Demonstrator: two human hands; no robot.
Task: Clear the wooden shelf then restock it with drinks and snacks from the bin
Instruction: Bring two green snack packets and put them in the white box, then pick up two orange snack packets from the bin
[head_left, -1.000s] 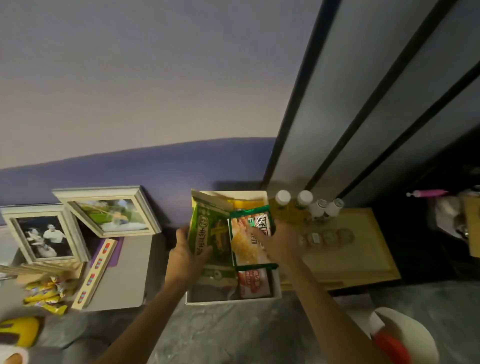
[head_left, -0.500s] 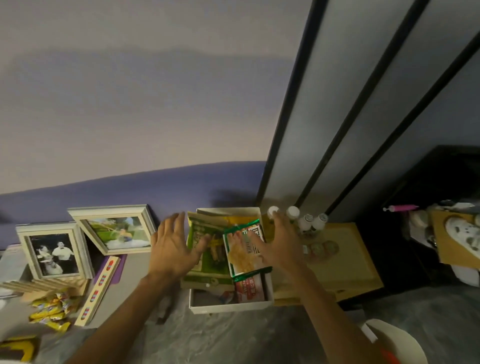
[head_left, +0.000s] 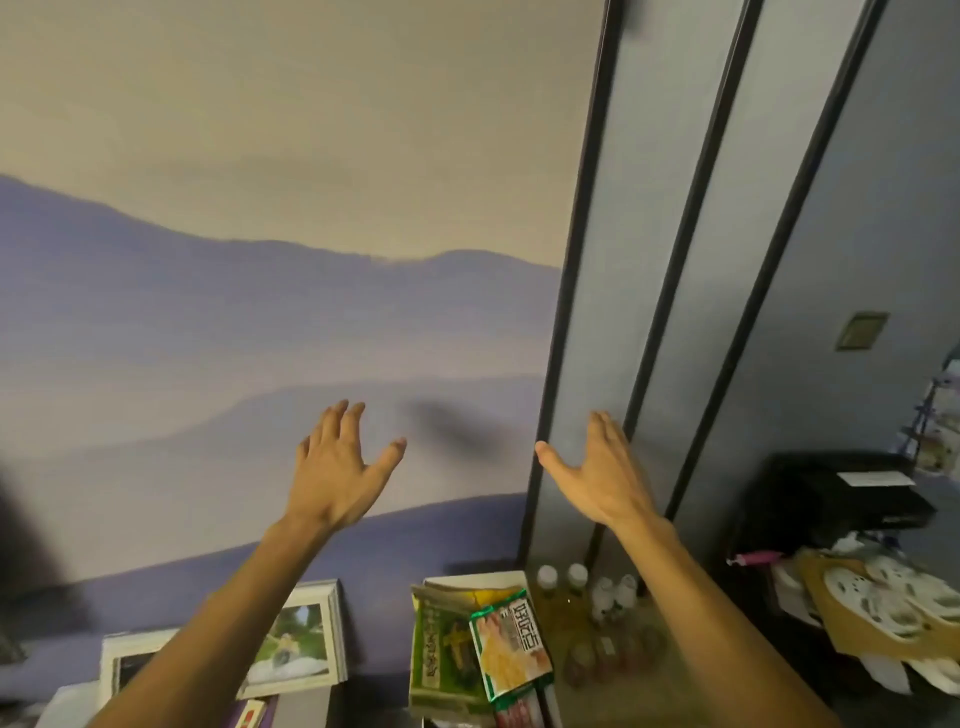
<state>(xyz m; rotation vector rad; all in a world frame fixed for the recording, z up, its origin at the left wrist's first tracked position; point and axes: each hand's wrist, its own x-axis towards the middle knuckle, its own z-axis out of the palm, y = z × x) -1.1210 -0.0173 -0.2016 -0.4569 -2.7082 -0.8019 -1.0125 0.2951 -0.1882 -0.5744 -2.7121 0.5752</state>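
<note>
Both hands (head_left: 337, 467) (head_left: 602, 467) have lifted off the bin (head_left: 470, 579), empty.

The wall mural (head_left: 260, 322) layers purple-blue mountain ridges under a beige sky. Grey panels (head_left: 639, 260) carry black strips (head_left: 575, 260). In the white bin (head_left: 467, 579), one snack packet (head_left: 439, 654) is green with yellow print, and a green-edged packet (head_left: 511, 649) shows a golden picture. The bottles (head_left: 547, 576) have white caps.

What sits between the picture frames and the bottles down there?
The white bin, stuffed with green snack packets, as the head view shows.
</note>
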